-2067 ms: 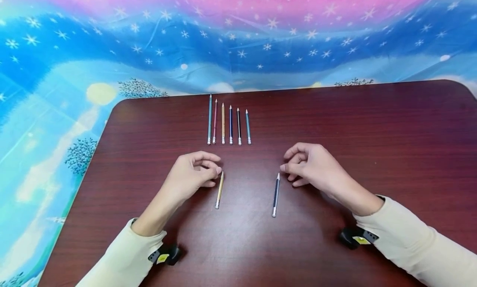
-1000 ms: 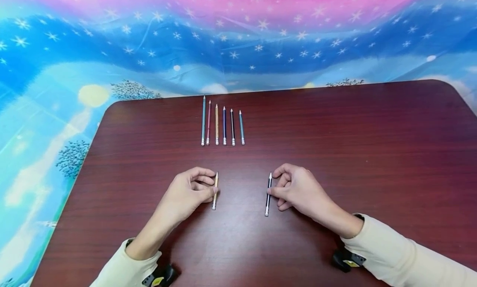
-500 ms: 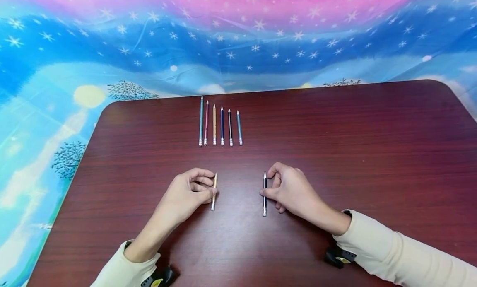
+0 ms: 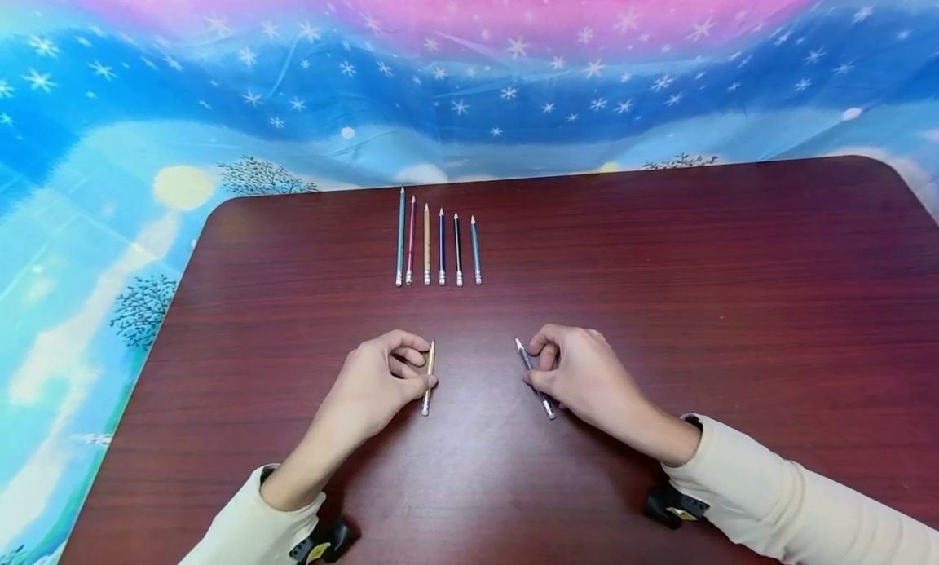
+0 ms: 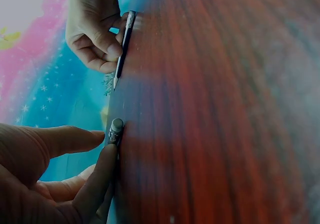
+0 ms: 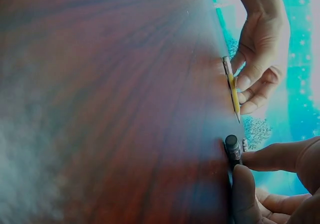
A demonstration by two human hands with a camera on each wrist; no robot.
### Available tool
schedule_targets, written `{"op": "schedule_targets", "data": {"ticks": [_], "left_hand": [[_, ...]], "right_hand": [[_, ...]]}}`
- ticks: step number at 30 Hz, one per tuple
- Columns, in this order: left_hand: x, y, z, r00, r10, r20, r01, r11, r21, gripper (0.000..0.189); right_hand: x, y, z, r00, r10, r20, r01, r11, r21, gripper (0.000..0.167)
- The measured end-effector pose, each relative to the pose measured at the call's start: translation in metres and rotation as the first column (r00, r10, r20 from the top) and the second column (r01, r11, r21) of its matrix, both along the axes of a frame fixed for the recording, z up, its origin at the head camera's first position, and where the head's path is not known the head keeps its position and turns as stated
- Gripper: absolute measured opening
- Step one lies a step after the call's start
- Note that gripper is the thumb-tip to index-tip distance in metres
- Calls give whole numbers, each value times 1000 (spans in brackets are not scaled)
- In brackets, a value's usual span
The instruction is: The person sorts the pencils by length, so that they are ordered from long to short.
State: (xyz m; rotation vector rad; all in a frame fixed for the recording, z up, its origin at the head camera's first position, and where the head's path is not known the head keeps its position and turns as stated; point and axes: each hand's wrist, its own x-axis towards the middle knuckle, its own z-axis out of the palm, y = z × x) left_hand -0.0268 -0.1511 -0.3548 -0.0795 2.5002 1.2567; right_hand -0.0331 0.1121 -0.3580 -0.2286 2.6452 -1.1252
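In the head view, my left hand (image 4: 376, 381) pinches a short yellow pencil (image 4: 429, 359), thumb against its side and tip pointing away. My right hand (image 4: 579, 369) holds a short dark pencil (image 4: 523, 352) between thumb and fingers, its tip slanting left. Both pencils lie at or very near the tabletop; a gap separates them. The left wrist view has the yellow pencil's eraser end (image 5: 116, 126) between my fingers. In the right wrist view, the dark pencil's eraser end (image 6: 232, 146) shows beside my fingers, with the rest partly hidden.
Several pencils stand in a row from long to short beyond my hands, from a long teal pencil (image 4: 400, 237) to a short teal pencil (image 4: 475, 251). They lie on a dark red wooden table (image 4: 660, 263). A snowflake-patterned cloth (image 4: 469, 84) hangs behind its far edge.
Both hands have come down onto the two short pencils and grip them. Under the right hand, the dark pencil has swung from nearly straight to slanted, tip to the left. The row has stayed put.
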Motion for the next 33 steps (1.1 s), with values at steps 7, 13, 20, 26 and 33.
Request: {"op": "schedule_targets", "data": {"ticks": [7,13,20,26,33], "left_hand": [[-1,4,-1,1000,-18,-5,18,999,-46,27],[0,7,1,999,-30,-36,27,997,-78,24],[-1,10,4,997,-42,-59,33,988,-148,22],[-2,12,5,994,-78,-73,57,966,-254,20],[-2,13,7,993,-94,-68,68,946,-318,20]], "right_hand": [[1,0,-1,996,34,-85,-30,998,48,19],[1,0,-1,993,47,-107,-39,997,72,18],[1,-1,0,990,61,-130,-44,991,128,17],[1,-1,3,987,66,-146,-34,977,210,15],[-2,-2,4,988,70,-135,-39,974,225,16]]}}
